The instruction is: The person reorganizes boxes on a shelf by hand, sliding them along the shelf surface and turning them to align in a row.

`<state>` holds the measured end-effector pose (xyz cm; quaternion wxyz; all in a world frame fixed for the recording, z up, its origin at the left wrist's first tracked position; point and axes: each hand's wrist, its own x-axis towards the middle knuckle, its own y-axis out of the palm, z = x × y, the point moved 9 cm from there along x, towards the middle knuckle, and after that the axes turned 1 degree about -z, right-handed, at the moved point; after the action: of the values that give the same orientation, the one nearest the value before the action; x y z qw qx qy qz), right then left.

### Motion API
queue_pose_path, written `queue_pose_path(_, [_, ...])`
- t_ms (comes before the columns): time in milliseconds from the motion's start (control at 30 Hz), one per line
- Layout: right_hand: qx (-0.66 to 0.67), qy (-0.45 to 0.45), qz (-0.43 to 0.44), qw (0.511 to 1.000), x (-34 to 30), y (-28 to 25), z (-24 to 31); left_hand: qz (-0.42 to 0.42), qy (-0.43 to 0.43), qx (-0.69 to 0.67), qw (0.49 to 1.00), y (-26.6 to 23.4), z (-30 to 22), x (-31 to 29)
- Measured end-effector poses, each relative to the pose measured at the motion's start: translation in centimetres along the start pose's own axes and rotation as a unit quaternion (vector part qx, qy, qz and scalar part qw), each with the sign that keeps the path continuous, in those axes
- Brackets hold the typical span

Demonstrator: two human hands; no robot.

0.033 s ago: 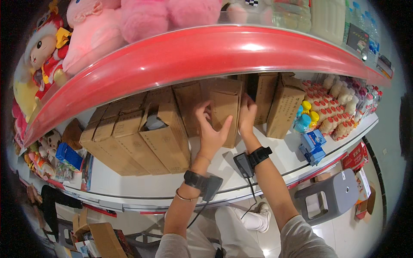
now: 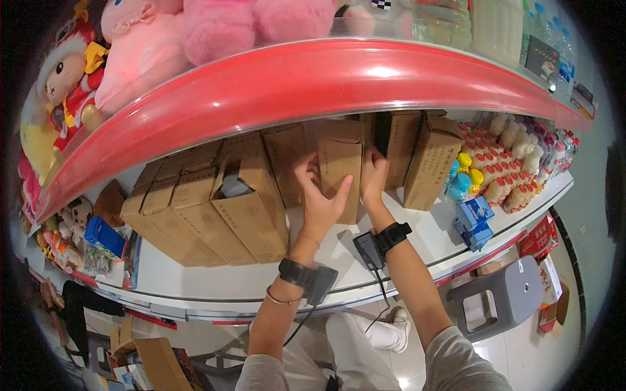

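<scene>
An upright brown cardboard box point(image 2: 341, 171) stands on the white shelf point(image 2: 195, 280), between my two hands. My left hand point(image 2: 323, 195) is at its left side, thumb across the front face and fingers curled by the left edge. Against the right side rests my right hand point(image 2: 373, 177), its fingertips partly hidden by the box. To the left is a row of similar boxes; the nearest, an open-topped cardboard box point(image 2: 251, 215), shows something grey inside. Another cardboard box point(image 2: 433, 163) stands to the right, with darker boxes behind it.
The red shelf edge point(image 2: 313, 75) curves over the boxes, with pink plush toys point(image 2: 222, 29) above. On the right are small bottles point(image 2: 502, 169) and blue cartons point(image 2: 473, 221). A blue box point(image 2: 104, 236) sits at left; a grey stool point(image 2: 499, 296) stands below.
</scene>
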<state>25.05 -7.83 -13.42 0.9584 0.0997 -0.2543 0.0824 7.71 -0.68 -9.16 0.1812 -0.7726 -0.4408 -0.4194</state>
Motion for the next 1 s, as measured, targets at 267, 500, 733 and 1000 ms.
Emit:
queue_pose_path(267, [0.034,0.004,0.034,0.999,0.3,0.7,-3.5,0.031,0.059,0.151,0.986,-0.2,0.3,0.2])
queue_pose_path(500, [0.29,0.182,0.13,0.93,-1.1,4.0,-9.7,0.085,0.1,0.098,0.987,1.6,-1.5,-0.4])
queue_pose_path(733, [0.271,0.189,0.165,0.93,-1.5,4.6,-9.6,0.081,0.062,0.128,0.986,1.2,-1.1,0.0])
queue_pose_path(1000, [0.069,0.035,0.272,0.959,-2.5,6.1,-4.4,0.011,0.168,0.223,0.96,-0.3,-2.5,0.1])
